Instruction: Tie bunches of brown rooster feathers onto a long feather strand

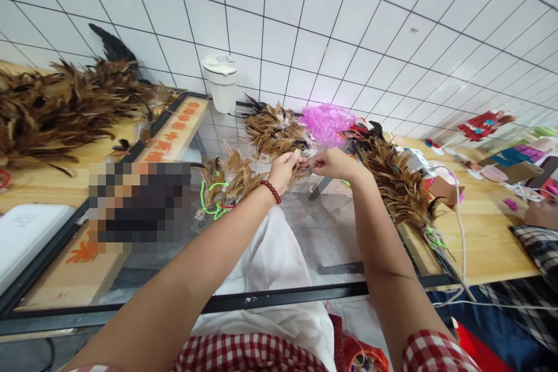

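Over the glass tabletop (322,226), both my hands meet, closed in pinches. Around a small bunch of feathers (300,173) my left hand (284,170) is closed, a red bead bracelet on its wrist. My right hand (329,163) pinches close beside it, at the quill end of the bunch; what exactly lies in its fingers is too small to make out. Just beyond them rests a pile of brown feathers (274,128). Left of my left hand are more loose feathers (231,171) with bright green cord (209,206).
A white lidded cup (221,82) and a crumpled pink plastic bag (328,122) stand by the tiled wall. Large brown feather heaps lie at far left (56,110) and right (394,177). A white cable (461,232) hangs at the right. A person's plaid sleeve (534,250) shows at the right edge.
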Motion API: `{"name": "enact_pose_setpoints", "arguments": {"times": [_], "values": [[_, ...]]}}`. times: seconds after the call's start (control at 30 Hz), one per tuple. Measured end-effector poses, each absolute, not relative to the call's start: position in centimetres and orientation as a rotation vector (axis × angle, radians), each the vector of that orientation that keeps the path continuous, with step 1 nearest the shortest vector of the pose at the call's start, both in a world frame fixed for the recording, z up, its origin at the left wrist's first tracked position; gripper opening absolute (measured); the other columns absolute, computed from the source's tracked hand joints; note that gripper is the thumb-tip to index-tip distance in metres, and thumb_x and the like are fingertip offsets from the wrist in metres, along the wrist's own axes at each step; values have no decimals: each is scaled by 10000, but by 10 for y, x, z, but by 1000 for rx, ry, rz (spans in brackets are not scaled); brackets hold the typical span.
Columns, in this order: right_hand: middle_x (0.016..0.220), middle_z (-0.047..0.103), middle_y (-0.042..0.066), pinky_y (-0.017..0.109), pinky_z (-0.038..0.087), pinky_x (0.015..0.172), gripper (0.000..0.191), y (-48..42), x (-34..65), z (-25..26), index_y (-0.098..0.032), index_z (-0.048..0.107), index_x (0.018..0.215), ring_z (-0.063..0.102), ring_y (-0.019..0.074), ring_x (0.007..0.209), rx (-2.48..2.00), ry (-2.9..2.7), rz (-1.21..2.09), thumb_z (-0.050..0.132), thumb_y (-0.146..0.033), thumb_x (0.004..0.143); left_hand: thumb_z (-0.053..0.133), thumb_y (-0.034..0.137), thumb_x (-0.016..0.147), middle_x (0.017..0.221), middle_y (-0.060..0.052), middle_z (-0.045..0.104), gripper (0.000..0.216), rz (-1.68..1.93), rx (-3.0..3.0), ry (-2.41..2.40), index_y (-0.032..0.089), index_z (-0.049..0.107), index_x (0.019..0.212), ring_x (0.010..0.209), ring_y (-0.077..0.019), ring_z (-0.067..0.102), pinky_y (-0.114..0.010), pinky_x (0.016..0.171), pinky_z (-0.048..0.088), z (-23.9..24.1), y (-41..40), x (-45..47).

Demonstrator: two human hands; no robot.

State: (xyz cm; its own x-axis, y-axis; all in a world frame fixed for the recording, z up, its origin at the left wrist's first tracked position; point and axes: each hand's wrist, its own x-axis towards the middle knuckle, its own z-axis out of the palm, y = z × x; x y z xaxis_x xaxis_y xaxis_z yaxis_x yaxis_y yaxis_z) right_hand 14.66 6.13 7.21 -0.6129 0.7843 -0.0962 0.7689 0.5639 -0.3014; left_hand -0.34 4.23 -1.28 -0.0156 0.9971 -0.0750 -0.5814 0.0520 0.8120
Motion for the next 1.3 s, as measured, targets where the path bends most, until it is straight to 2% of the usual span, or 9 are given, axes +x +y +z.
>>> {"name": "enact_pose_setpoints", "arguments": {"times": [0.13, 0.3, 0.67, 0.87, 1.07, 1.3], "values": [[811, 717, 33, 225, 422, 713, 258, 61, 140, 74, -168, 744, 811, 608, 141, 754, -1057, -2633, 456, 512, -94, 725, 663, 354, 799, 626, -13, 634, 279, 1382, 710, 826, 124, 557, 682, 527, -83, 578, -225, 556, 486, -13, 41, -1], [766, 705, 25, 224, 427, 652, 278, 64, 134, 64, -143, 697, 949, 602, 125, 660, -1091, -2438, 446, 520, -99, 741, 635, 348, 829, 544, 1, 590, 267, 1342, 729, 814, 126, 544, 711, 438, -75, 527, -204, 460, 438, -10, 39, -1], [801, 723, 25, 260, 461, 718, 404, 63, 130, 64, -160, 643, 1136, 646, 170, 737, -1113, -2402, 270, 530, -98, 753, 651, 308, 820, 503, 31, 491, 259, 1336, 871, 827, 111, 593, 662, 419, -36, 426, -171, 432, 347, -15, 41, -2], [987, 721, 79, 277, 450, 798, 315, 69, 134, 61, -166, 716, 1035, 641, 185, 877, -1061, -2483, 189, 478, -146, 830, 620, 303, 843, 506, 37, 474, 259, 1353, 851, 822, 121, 579, 664, 443, -43, 422, -171, 456, 368, -14, 41, -3], [889, 707, 70, 260, 399, 717, 230, 63, 129, 66, -168, 728, 879, 605, 180, 808, -1254, -2497, 87, 507, -205, 833, 640, 320, 827, 499, 32, 465, 279, 1334, 870, 777, 123, 568, 643, 435, -45, 409, -172, 449, 346, -14, 40, -5], [935, 712, 88, 277, 359, 657, 244, 60, 145, 76, -196, 723, 893, 600, 216, 839, -1680, -2313, -134, 495, -263, 839, 629, 329, 836, 467, 43, 420, 303, 1311, 848, 771, 125, 557, 624, 421, -36, 359, -157, 440, 316, -14, 40, -6]]}}
